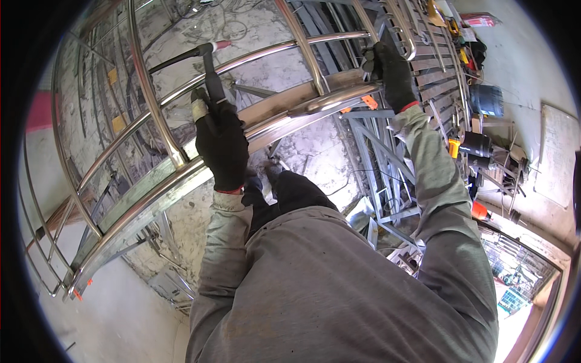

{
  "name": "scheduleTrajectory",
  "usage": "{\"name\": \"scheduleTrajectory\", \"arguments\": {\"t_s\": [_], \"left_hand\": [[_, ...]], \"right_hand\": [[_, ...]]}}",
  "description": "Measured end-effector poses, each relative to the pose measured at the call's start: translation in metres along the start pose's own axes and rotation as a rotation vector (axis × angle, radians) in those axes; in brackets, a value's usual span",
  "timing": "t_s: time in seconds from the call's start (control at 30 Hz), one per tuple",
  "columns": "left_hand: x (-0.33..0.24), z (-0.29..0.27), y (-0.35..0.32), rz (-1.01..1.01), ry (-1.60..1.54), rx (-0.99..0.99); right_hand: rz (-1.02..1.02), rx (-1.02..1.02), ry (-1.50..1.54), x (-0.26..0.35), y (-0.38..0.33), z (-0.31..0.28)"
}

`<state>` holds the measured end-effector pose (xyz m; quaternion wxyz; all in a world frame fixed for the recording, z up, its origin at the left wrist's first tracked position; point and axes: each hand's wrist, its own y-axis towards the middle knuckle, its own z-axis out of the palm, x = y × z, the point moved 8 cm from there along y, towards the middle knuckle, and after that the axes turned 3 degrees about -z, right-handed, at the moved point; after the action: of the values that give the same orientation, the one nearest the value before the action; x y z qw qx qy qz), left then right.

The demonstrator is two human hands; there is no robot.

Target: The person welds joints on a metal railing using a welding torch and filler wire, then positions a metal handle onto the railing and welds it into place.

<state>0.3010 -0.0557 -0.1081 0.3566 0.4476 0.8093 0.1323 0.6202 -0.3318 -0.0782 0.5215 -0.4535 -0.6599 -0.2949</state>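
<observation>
Shiny tubular metal railing [160, 118], spread above stained grey floor [257, 24]. Better to keep steady the pink-tipped black torch [212, 75], wrapped by black-gloved left fingers [225, 118]. For curled right fingers [384, 60], near railing's right side, cannot tell the grip.

A welding torch [212, 80] and metal bars [327, 21] mark a workshop.

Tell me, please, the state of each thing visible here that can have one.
Black welding torch with pink tip: held, no arc visible.
Shiny curved steel-tube railing: assembled, bars joined.
Black-gloved left hand: closed around the torch.
Black-gloved right hand: raised at the railing; grip unclear.
Blue-grey steel bars: piled loosely.
Bright rectangular doorway: open.
</observation>
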Motion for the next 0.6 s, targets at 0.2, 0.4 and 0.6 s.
{"name": "scheduleTrajectory", "arguments": {"t_s": [0.2,0.4,0.6], "left_hand": [[0.003,-0.002,-0.006,-0.006,0.075,-0.008],[0.016,0.005,-0.007,-0.727,-0.679,0.059],[0.009,-0.001,0.002,-0.356,-0.319,-0.102]], "right_hand": [[0.037,-0.029,0.059,-0.005,0.001,0.008],[-0.001,0.084,-0.103,-0.001,0.003,0.003],[-0.010,0.111,-0.066,0.003,0.005,0.001]]}}
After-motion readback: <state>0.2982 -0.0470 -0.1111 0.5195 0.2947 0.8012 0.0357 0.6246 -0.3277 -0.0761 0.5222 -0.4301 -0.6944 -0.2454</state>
